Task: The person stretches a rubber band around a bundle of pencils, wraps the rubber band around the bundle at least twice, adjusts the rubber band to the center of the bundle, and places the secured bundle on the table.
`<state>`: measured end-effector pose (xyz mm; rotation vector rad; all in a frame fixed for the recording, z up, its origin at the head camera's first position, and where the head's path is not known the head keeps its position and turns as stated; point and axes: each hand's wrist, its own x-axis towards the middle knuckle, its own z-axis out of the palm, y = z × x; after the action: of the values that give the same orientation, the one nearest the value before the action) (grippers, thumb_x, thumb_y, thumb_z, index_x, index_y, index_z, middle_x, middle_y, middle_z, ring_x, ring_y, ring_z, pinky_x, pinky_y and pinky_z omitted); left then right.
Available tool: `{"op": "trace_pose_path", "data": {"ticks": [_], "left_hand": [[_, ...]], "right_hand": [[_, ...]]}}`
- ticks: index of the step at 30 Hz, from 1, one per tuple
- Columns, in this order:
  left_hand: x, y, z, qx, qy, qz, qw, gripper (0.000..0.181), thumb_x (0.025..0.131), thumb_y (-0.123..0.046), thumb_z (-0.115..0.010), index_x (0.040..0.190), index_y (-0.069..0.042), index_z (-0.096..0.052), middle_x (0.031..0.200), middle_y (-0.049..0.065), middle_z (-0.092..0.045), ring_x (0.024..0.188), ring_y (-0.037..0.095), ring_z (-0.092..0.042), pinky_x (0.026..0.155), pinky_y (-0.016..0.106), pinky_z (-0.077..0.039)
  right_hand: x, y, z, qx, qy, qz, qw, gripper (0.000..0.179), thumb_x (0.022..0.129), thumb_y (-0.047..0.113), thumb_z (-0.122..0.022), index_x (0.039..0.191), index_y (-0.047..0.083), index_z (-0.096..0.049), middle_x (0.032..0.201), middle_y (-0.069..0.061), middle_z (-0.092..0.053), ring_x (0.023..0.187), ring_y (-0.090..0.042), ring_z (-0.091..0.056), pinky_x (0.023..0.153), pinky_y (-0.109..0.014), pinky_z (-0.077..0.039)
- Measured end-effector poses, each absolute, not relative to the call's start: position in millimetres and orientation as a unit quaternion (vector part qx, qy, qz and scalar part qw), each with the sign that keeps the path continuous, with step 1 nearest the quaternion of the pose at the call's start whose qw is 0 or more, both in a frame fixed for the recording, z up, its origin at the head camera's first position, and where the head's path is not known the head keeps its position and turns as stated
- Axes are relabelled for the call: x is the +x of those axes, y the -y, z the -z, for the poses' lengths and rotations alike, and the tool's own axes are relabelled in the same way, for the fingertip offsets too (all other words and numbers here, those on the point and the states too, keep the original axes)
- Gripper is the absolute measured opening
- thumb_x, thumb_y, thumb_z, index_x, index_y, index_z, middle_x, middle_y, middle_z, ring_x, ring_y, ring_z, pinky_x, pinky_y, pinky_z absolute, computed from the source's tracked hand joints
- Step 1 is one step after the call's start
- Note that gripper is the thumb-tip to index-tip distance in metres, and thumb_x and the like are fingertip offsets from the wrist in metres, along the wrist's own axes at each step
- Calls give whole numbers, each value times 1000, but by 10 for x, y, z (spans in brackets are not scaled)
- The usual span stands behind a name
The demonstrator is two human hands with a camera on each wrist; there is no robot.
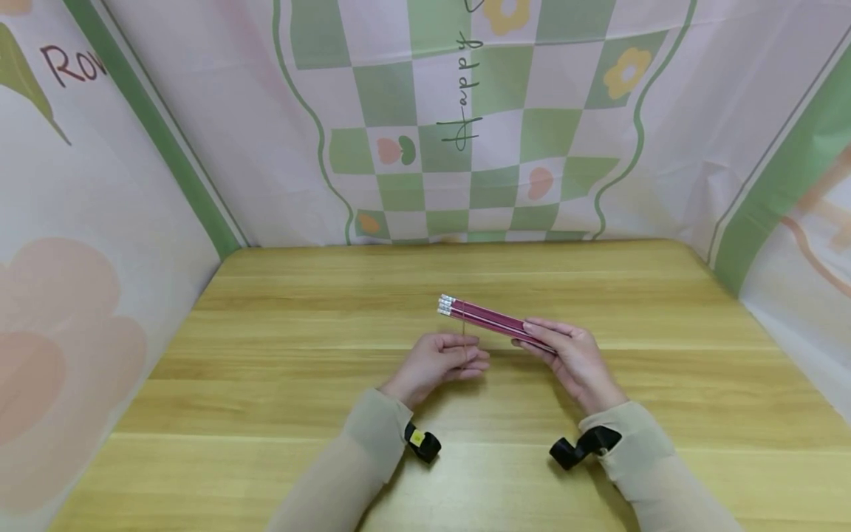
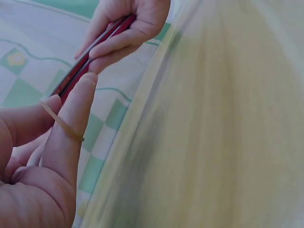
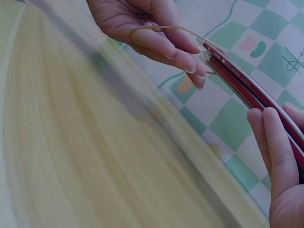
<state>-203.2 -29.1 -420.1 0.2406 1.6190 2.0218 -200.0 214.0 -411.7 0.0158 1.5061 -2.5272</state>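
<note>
1. My right hand (image 1: 577, 356) grips a bundle of red pencils (image 1: 492, 319) just above the wooden table (image 1: 279, 414), their eraser ends pointing away.
2. My left hand (image 1: 440, 363) holds a rubber band (image 2: 61, 122) stretched over its curled fingers, just beside the pencils.
3. Both wrist views blur the tabletop; a checkered cloth backdrop (image 1: 465, 118) surrounds it.

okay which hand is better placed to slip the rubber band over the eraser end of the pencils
Left, I'd judge. The left hand already has the rubber band stretched over its fingers beside the pencils, near their eraser end. The right hand grips the bundle's other end.
</note>
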Motion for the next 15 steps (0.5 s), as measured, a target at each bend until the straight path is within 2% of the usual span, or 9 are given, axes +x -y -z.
{"op": "trace_pose_path", "data": {"ticks": [4,8,15], "left_hand": [[-1992,236,4200,75,-588,-759,270,50,101,-2,-52,145,13,-35,124,30,-63,113,34,-67,94,34,-56],[-1943,160,4187,62,-572,-772,270,63,100,0,-51,151,13,-17,128,31,-60,116,35,-65,95,32,-55],[-1850,37,4170,38,-565,-787,243,81,98,0,-55,154,9,4,129,32,-59,112,39,-66,94,35,-56]], "right_hand": [[-1996,-2116,4121,20,-505,858,90,23,95,-4,-59,93,9,-78,97,-6,-74,84,-23,-75,84,-25,-57],[-1983,-2083,4113,36,-503,860,81,22,94,-5,-61,91,8,-78,95,-6,-74,83,-22,-75,85,-25,-57],[-1958,-2013,4108,58,-519,851,59,22,93,-4,-63,87,10,-78,91,-5,-74,81,-20,-76,84,-25,-57]]}}
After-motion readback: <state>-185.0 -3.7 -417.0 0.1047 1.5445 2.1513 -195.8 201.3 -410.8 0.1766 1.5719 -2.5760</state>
